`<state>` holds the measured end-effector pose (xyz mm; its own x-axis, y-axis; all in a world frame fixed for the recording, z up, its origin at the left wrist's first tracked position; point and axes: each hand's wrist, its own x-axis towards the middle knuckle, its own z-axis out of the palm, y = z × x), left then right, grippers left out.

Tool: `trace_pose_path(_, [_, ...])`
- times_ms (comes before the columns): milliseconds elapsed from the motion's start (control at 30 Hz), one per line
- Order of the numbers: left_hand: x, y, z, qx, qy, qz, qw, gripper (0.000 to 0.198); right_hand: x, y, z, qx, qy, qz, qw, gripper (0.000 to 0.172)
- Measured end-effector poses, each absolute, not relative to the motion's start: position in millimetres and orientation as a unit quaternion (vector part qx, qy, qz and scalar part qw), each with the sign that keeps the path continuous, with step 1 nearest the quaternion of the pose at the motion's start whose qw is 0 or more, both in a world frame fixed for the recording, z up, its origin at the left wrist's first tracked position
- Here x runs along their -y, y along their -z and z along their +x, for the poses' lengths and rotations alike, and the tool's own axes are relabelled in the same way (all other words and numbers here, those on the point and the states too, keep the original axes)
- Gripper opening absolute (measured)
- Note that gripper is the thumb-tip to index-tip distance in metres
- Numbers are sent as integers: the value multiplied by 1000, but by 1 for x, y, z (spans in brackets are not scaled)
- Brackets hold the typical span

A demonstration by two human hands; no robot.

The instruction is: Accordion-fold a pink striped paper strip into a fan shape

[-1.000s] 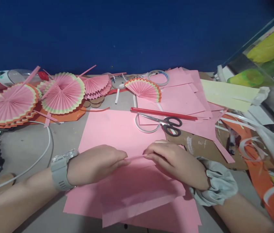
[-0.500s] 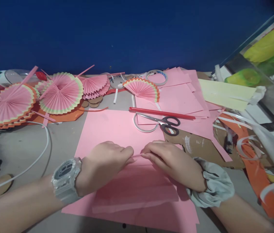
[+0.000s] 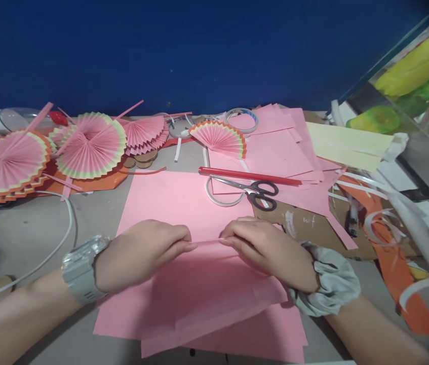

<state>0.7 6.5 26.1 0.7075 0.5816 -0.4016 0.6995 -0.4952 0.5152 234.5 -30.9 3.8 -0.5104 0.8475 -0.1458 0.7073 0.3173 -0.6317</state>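
Between my two hands is a sheet of pink paper (image 3: 214, 289), its far edge folded over into a narrow strip. My left hand (image 3: 149, 248), with a clear watch at the wrist, pinches the left part of that folded edge. The right part is pinched by my right hand (image 3: 260, 248), which has a pale scrunchie at the wrist. The sheet's near edge is raised and curls over larger pink paper (image 3: 153, 197) lying flat on the table. Black-handled scissors (image 3: 254, 191) rest beyond my right hand, across a white ring (image 3: 224, 203).
Pleated pink paper fans (image 3: 90, 147) with coloured rims crowd the far left. A red stick (image 3: 250, 175) lies behind the scissors. More pink sheets (image 3: 275, 152), a tape roll (image 3: 241, 120) and pale yellow paper (image 3: 347, 144) are at the back right. Orange strips (image 3: 400, 284) lie at right.
My left hand has slid left along the folded edge, widening the gap between my hands. The near edge of the pink sheet has shifted closer and tilted. My right hand stays almost in place.
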Motion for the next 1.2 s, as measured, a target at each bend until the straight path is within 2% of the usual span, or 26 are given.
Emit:
trace_pose_path(267, [-5, -22, -21, -364, 59, 866, 339, 39, 28, -1, 233, 813, -352, -451, 106, 22])
trace_pose_path(500, [-4, -16, -35, -336, 76, 880, 328, 35, 29, -4, 236, 789, -355, -493, 95, 28])
trace_pose_path(667, [-4, -14, -40, -320, 83, 894, 303, 35, 27, -2, 234, 802, -364, -464, 95, 27])
trace_pose_path(900, [-8, -10, -45, -320, 25, 910, 261, 28, 30, 0, 233, 805, -314, -494, 101, 26])
trace_pose_path(1100, [-12, -5, -45, -321, -41, 913, 250, 21, 24, 19, 231, 862, -234, -418, 164, 21])
trace_pose_path(1200, [-11, -2, -41, -332, -48, 905, 263, 20, 20, 25, 227, 868, -221, -418, 151, 18])
